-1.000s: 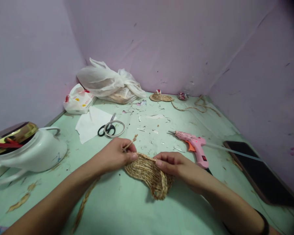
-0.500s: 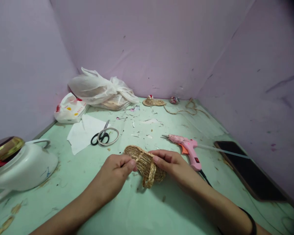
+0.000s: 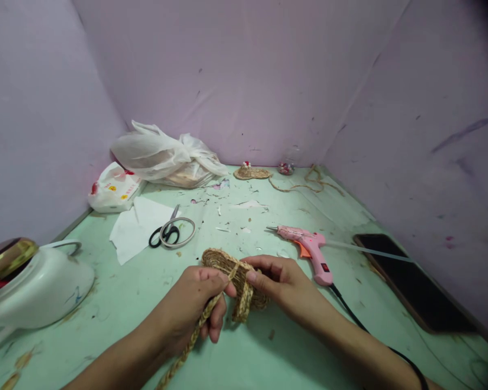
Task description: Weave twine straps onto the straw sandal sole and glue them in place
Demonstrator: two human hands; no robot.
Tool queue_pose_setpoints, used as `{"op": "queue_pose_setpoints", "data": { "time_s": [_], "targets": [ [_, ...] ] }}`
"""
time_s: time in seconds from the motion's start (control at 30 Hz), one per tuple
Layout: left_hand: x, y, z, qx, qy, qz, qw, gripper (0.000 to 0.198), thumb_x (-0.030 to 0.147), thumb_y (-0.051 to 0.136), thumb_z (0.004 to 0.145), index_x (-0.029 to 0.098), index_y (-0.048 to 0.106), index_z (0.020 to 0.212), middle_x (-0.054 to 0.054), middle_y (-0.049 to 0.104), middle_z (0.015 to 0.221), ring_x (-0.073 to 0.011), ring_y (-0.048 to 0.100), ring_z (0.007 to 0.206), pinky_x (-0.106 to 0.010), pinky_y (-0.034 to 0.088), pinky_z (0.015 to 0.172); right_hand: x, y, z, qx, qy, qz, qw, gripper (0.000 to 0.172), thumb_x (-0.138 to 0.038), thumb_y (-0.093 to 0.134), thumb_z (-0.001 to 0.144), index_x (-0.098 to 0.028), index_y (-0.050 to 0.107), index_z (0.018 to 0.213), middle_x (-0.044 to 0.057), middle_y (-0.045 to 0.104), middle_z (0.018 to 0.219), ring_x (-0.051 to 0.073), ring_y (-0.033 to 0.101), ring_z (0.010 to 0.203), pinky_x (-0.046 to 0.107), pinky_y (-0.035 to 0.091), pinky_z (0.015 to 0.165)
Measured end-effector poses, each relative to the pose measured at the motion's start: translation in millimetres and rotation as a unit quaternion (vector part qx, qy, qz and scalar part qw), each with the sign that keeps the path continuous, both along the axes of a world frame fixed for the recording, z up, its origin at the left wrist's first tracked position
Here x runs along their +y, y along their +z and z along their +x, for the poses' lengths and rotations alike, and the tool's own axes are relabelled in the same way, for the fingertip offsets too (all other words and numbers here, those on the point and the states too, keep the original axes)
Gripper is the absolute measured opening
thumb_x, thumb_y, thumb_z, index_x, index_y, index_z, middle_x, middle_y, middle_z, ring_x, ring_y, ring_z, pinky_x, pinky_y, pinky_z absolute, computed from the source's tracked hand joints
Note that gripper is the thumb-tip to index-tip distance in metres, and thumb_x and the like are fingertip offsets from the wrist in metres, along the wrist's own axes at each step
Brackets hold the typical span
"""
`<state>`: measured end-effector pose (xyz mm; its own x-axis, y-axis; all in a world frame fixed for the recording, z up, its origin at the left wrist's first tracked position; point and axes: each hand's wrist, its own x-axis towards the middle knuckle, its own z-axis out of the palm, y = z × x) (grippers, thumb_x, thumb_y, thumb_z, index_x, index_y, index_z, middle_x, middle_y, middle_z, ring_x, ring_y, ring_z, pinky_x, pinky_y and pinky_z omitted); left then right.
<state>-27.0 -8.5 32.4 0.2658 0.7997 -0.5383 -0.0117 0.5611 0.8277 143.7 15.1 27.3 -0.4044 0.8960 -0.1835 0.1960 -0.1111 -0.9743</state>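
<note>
A small slipper (image 3: pixel 217 259) coiled from straw braid lies near the middle of the table, with a strap band across it. My right hand (image 3: pixel 282 279) is closed around its right side, thumb on top; that end is partly hidden. At the slipper's left, my left hand (image 3: pixel 191 298) pinches a plaited straw cord (image 3: pixel 188 346) between thumb and forefinger. From the slipper the cord passes through those fingers and down to the bottom edge of the view. Beyond my right hand rests a pink glue gun (image 3: pixel 305 238), with a glue stick (image 3: pixel 370 250) in its back.
Black scissors (image 3: pixel 163 236) and a pale ring (image 3: pixel 192 233) lie by white paper (image 3: pixel 126 227). Left stands a white pot (image 3: pixel 61 287); right, a phone (image 3: pixel 410 287). Toward the back are a plastic bag (image 3: pixel 166 157), a tissue pack (image 3: pixel 116 189), another straw slipper (image 3: pixel 252 173) and loose cord (image 3: pixel 296 189).
My left hand has turned, its lower fingers uncurling, and the plaited cord now shows running through it toward the bottom edge. The slipper and right hand have shifted slightly down in view.
</note>
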Motion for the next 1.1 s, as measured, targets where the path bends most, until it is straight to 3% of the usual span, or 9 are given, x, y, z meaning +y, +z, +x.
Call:
{"op": "queue_pose_setpoints", "data": {
  "time_s": [0.3,0.57,0.73,0.93,1.1],
  "targets": [
    [-0.1,-4.2,1.7,-0.005,-0.001,-0.011,1.000,0.023,0.034,0.047,0.075,0.015,0.055,0.065,0.006,0.044,0.031,-0.0058,0.038,0.024,-0.015,0.019,0.029,-1.3,-0.9,-1.8,0.027,-0.039,-0.041,0.998,0.024,-0.032,0.061,0.068,-0.017,0.053,0.084,-0.002,0.056,0.069,0.011,0.052,0.062,0.024,0.040,0.057],
    [0.9,-3.8,2.7,-0.006,0.010,-0.026,1.000,0.023,0.034,0.048,0.076,0.015,0.055,0.065,0.006,0.043,0.031,-0.0063,0.039,0.024,-0.014,0.020,0.028,-2.7,1.6,-3.4,0.036,-0.038,-0.044,0.998,0.021,-0.029,0.060,0.068,-0.016,0.051,0.082,-0.003,0.052,0.067,0.010,0.048,0.061,0.023,0.037,0.055],
    [0.2,-6.3,1.3,-0.085,-0.017,-0.001,0.996,0.023,0.035,0.050,0.077,0.015,0.055,0.066,0.006,0.044,0.033,-0.0055,0.039,0.025,-0.014,0.022,0.029,-4.3,3.0,-3.9,0.033,-0.028,-0.041,0.998,0.020,-0.030,0.060,0.069,-0.017,0.050,0.080,-0.001,0.054,0.070,0.011,0.050,0.064,0.023,0.038,0.057],
    [2.6,-6.9,7.9,0.041,0.032,-0.001,0.999,0.021,0.032,0.046,0.077,0.015,0.052,0.066,0.006,0.045,0.032,-0.0071,0.042,0.026,-0.013,0.022,0.027,-3.8,1.6,-3.6,0.026,-0.033,-0.034,0.999,0.019,-0.028,0.061,0.069,-0.017,0.051,0.081,-0.001,0.054,0.070,0.011,0.050,0.064,0.023,0.038,0.057],
    [0.2,-8.7,10.8,-0.009,0.005,0.021,1.000,0.023,0.034,0.044,0.079,0.015,0.052,0.068,0.004,0.048,0.034,-0.0077,0.044,0.027,-0.013,0.024,0.028,-7.7,2.9,-5.1,0.050,-0.015,-0.039,0.998,0.017,-0.027,0.060,0.071,-0.016,0.052,0.083,0.000,0.058,0.072,0.011,0.052,0.066,0.023,0.040,0.058]
  ]
}}
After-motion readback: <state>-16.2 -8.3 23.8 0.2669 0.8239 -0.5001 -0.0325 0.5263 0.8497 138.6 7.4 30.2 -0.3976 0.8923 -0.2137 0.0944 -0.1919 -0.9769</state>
